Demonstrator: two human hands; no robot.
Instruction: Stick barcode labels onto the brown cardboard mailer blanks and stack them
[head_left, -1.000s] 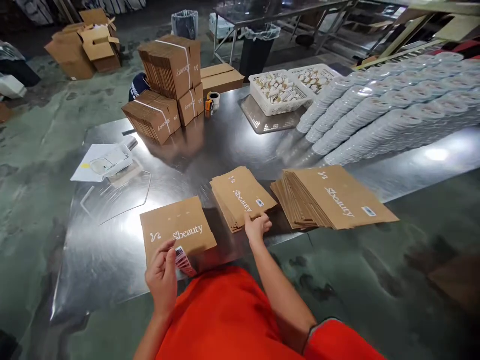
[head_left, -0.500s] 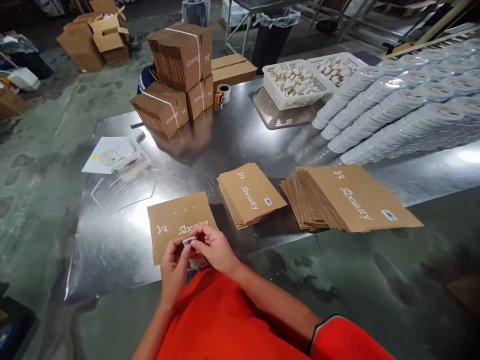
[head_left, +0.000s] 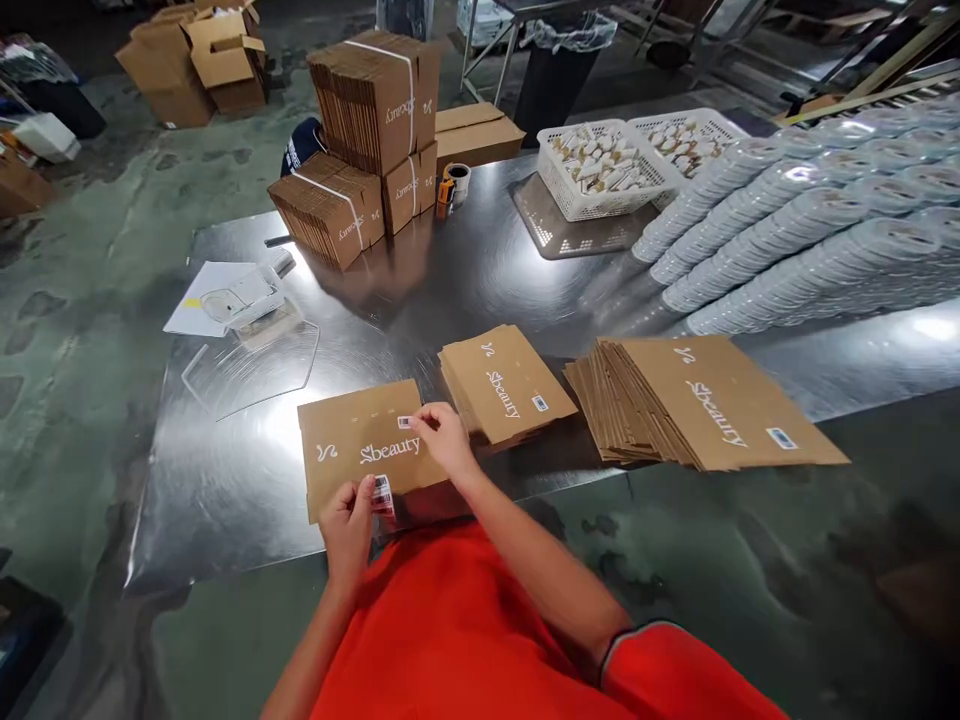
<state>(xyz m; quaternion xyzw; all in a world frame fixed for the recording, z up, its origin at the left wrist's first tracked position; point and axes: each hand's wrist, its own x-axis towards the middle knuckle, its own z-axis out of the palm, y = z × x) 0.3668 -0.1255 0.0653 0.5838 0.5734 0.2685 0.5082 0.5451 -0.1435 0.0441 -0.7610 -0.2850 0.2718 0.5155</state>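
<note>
A flat brown cardboard box (head_left: 330,430) printed "beauty" lies on the metal table in front of me. Over its near edge my left hand (head_left: 349,525) pinches a strip of barcode labels (head_left: 383,495). Between the thumb and finger of my right hand (head_left: 446,437) is a single small barcode label (head_left: 405,422), at the box's upper right part. Whether this label touches the cardboard I cannot tell. To the right lies a stack of flat boxes (head_left: 510,385), its top one bearing a label. Farther right is a larger fanned stack (head_left: 705,400), also labelled on top.
Strapped carton bundles (head_left: 375,110) stand at the back, beside a tape roll (head_left: 459,180). White baskets (head_left: 592,205) of small items and long rows of stacked clear-looking pieces (head_left: 810,240) are at the back right. Papers and a plastic case (head_left: 259,300) lie on the table's left (head_left: 217,500).
My right hand has moved away from the left, up and right over the box, carrying one label. The left hand keeps the label strip near the box's front edge.
</note>
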